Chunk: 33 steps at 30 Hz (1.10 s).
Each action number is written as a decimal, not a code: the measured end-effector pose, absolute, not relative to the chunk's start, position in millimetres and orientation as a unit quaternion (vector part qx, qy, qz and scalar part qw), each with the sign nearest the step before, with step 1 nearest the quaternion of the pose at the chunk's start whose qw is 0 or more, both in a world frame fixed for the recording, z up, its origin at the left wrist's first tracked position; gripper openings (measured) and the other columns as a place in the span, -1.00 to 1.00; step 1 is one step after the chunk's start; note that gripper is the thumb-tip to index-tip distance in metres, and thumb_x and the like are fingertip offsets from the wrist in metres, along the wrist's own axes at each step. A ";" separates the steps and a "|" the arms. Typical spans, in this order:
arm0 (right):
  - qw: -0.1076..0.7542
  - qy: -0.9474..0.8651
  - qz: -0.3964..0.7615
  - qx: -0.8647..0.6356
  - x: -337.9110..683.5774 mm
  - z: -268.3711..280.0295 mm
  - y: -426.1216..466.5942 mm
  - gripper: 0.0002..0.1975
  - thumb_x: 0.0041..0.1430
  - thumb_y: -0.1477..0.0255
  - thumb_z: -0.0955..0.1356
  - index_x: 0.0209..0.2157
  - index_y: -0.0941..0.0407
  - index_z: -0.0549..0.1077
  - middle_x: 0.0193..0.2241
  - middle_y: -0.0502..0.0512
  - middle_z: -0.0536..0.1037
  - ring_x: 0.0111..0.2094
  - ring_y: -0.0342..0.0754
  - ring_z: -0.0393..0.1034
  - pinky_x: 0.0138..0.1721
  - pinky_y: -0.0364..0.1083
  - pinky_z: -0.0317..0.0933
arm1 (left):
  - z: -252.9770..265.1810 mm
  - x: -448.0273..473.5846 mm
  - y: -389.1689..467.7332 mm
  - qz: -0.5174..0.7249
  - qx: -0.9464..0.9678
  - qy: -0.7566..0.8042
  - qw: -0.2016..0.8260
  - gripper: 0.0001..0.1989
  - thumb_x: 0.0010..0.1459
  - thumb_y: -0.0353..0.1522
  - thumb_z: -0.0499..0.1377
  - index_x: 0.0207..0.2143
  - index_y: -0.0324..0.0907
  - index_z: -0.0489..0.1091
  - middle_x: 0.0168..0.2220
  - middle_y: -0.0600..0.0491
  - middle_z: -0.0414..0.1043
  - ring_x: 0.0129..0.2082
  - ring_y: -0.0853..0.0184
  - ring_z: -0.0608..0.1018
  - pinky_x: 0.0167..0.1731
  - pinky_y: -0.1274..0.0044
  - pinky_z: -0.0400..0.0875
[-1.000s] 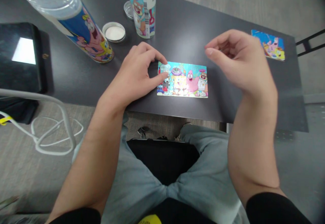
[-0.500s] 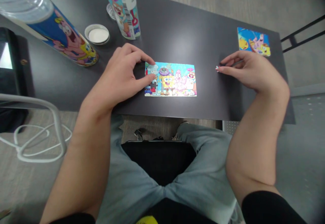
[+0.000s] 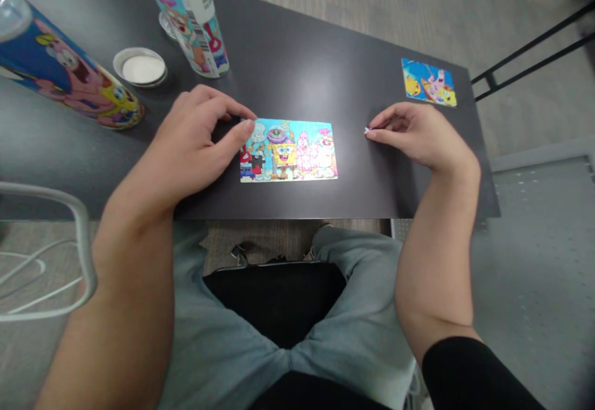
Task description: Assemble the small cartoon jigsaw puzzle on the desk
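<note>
An assembled jigsaw puzzle (image 3: 297, 152) with cartoon characters lies flat on the dark table, a small dark gap showing near its lower left. At its upper left corner rests my left hand (image 3: 195, 140), thumb and index fingertips close together on the edge; the other fingers are curled and partly hidden. To the right of the puzzle, just above the table, my right hand (image 3: 418, 134) pinches a small puzzle piece (image 3: 367, 131) between thumb and fingertips. Only the piece's pale, pinkish tip shows. It is apart from the puzzle.
A smaller blue picture puzzle (image 3: 428, 82) lies beyond my right hand. Two printed tubes, one blue (image 3: 74, 69) and one light blue (image 3: 188, 22), stand at the left with a round lid (image 3: 140, 67) between them. A white bar (image 3: 83, 255) rises at the lower left.
My view has shifted, so the scene sits further left. My left thumb has slid off the puzzle's face towards its corner, closer to the index finger. My right hand still pinches the piece.
</note>
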State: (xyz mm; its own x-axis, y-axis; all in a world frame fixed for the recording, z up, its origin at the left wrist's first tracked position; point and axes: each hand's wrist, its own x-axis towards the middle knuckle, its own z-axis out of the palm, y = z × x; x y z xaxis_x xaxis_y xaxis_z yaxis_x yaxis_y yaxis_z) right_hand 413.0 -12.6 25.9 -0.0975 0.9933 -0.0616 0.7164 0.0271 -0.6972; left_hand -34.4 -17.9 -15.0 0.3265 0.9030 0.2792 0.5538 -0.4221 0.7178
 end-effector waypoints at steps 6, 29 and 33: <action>0.271 -0.688 0.364 -0.566 384.7 29.6 -11.4 -0.64 0.21 0.17 0.79 -0.19 -0.09 0.66 -0.21 0.05 0.78 -0.17 0.13 0.68 -0.07 0.12 0.63 | -14.5 -31.2 -18.2 0.341 0.760 0.478 0.280 -0.55 0.48 0.23 0.37 -0.01 0.13 0.74 0.10 -0.07 0.68 0.16 -0.22 0.54 0.38 -0.31 0.37; 0.214 -0.730 0.491 -0.423 241.4 29.1 -28.2 -0.75 0.38 0.17 0.71 0.04 -0.21 0.80 -0.15 -0.03 0.80 -0.15 0.17 0.64 -0.10 0.20 0.62 | 1.5 -25.1 -34.8 0.343 0.743 0.483 0.312 -0.57 0.56 0.24 0.30 -0.02 0.18 0.66 0.10 -0.07 0.75 0.30 -0.16 0.65 0.36 -0.08 0.62; 0.235 -0.736 0.482 -0.413 245.5 21.1 -27.9 -0.72 0.53 0.16 0.62 0.18 -0.14 0.82 -0.13 0.02 0.77 -0.20 0.13 0.55 -0.16 0.15 0.52 | 1.3 -24.5 -34.1 0.359 0.729 0.485 0.323 -0.52 0.62 0.26 0.21 -0.01 0.15 0.64 0.11 -0.04 0.73 0.31 -0.11 0.65 0.40 -0.04 0.58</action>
State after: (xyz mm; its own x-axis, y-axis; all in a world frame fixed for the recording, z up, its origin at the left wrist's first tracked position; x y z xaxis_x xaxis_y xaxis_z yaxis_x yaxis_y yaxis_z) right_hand 245.5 -27.9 21.1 -0.5483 0.8347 -0.0513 0.3815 0.1951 -0.9036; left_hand -24.5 -34.1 1.3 0.2720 0.9392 0.2097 0.4761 -0.3207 0.8188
